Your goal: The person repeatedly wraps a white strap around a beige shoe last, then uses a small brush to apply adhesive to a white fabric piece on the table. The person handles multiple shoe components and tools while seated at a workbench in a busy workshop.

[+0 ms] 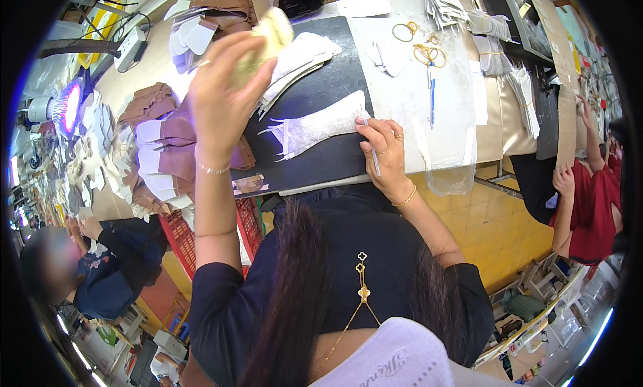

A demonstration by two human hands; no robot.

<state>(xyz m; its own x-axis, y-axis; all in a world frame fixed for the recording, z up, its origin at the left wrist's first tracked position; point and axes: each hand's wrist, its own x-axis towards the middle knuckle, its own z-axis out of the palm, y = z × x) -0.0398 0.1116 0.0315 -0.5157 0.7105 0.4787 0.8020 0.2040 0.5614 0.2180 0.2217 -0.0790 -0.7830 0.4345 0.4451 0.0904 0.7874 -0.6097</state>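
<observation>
My left hand (224,96) is raised above the left part of a black mat (318,163), its fingers closed round a pale yellow sponge-like pad (274,33). Below and beside it lies a stack of white cut pieces (301,59). Flat on the mat is a separate white piece (321,129), flared and with narrow strips at its left end. At that piece's right end rest the fingertips of my right hand (386,149), which also grips a thin pale stick-like tool (375,161). The tool's exact kind cannot be made out.
Brown and white cut pieces (167,146) are piled left of the mat. Yellow bands (429,54) and a blue pen (432,102) lie on the white sheet at right. White bundles (495,52) stand farther right. Co-workers sit left and right, one in a red top (593,213).
</observation>
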